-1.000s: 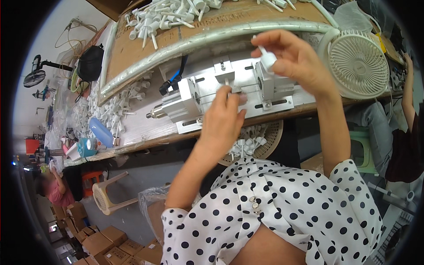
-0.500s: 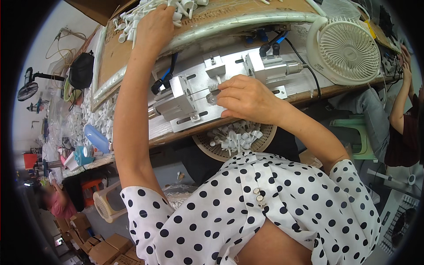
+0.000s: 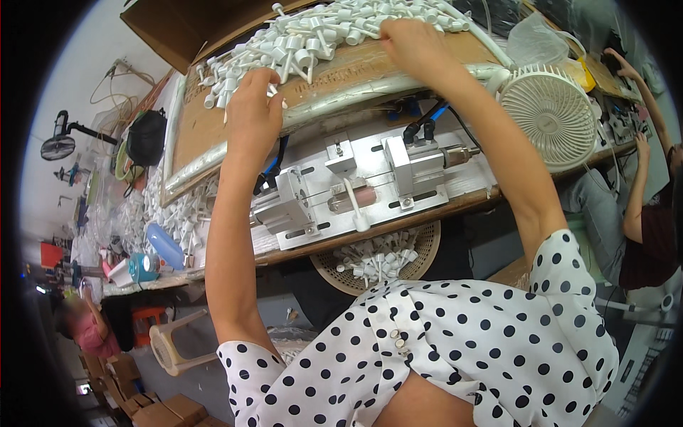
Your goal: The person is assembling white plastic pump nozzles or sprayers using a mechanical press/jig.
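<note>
Right hand is now reaching up to the heap, having left the metal fixture, while the left hand is sitting lower, over the near side of the cardboard. Left fingers are curling in narrow, seemingly pinching a white piece whose thin end is poking out. Right fingertips are dipping among the heaped white pieces; whether they're gripping one, I cannot tell.

These capped stems are looking light, stiff and smooth, probably plastic: slipping is likelier than crushing, and the slim stem is seeming the weaker part. The broad cap is offering the surer hold, though tangled stems may be dragging neighbours along.

Nearer the body, a single white part is lying across the metal fixture, cap toward the person. That fixture is standing on the table, a fan is flanking it on the right, and a basket is holding more pieces below.
</note>
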A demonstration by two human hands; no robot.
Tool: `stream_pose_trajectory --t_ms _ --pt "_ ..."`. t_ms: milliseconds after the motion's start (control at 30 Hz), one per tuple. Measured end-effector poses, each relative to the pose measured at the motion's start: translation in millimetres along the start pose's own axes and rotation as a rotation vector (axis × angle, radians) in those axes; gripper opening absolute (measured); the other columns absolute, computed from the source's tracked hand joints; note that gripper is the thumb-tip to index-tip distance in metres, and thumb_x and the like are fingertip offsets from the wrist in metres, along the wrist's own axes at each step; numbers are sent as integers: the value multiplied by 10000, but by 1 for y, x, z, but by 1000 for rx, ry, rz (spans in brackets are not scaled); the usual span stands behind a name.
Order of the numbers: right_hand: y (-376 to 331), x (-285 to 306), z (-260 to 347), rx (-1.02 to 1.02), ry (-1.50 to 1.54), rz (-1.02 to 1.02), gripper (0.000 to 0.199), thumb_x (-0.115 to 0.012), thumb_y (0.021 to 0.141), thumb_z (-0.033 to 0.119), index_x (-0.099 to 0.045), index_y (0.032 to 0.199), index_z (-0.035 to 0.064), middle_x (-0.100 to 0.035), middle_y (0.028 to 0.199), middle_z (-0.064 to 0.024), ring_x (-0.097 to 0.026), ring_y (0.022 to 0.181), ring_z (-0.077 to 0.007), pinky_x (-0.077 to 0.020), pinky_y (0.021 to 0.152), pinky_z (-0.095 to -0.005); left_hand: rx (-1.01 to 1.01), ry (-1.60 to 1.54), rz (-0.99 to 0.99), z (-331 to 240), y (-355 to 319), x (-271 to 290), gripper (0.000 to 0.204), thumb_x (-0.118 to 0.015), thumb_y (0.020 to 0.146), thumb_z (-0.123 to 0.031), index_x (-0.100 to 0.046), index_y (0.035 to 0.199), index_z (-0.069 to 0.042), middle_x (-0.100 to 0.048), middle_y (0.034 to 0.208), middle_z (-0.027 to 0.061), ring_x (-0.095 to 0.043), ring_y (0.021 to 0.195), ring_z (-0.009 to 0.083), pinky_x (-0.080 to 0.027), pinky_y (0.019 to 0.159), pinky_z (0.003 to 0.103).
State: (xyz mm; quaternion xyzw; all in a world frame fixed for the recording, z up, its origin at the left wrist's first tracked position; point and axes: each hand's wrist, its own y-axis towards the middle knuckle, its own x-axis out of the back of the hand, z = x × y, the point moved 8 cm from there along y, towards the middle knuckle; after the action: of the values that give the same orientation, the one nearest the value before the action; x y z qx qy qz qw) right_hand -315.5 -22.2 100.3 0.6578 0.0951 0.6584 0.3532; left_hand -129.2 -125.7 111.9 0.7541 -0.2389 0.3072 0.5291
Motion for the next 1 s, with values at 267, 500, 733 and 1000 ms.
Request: stream_pose_trajectory --t_ms 267,500,733,1000 --pt "24 -48 -60 -147 46 14 253 -596 715 131 -555 921 -9 -590 844 -253 -585 811 -375 -458 709 -422 307 -710 195 -32 -89 5 328 -654 679 54 -559 978 -42 -558 1104 68 -548 884 117 -457 610 199" --pt "-26 0 -32 -195 946 102 292 -654 714 98 -560 977 12 -570 853 -62 -548 774 -128 -448 638 -240 144 -441 228 -77 -149 -23 337 -643 683 52 -607 1006 -38 -527 1125 150 -578 915 245 -474 726 291" --pt "-60 10 0 -307 905 197 310 -695 712 157 -578 952 -1 -575 846 -77 -556 757 -124 -452 604 -235 -64 -422 267 -84 -148 -40 382 -657 662 45 -616 1032 -43 -568 1059 95 -570 887 248 -476 745 306" --pt "-75 22 23 -307 1029 89 198 -686 725 134 -595 859 19 -563 799 -36 -561 695 -92 -444 587 -207 24 -389 249 -71 -150 -44 385 -654 658 26 -594 1033 -31 -522 1085 125 -518 847 269 -454 722 347"
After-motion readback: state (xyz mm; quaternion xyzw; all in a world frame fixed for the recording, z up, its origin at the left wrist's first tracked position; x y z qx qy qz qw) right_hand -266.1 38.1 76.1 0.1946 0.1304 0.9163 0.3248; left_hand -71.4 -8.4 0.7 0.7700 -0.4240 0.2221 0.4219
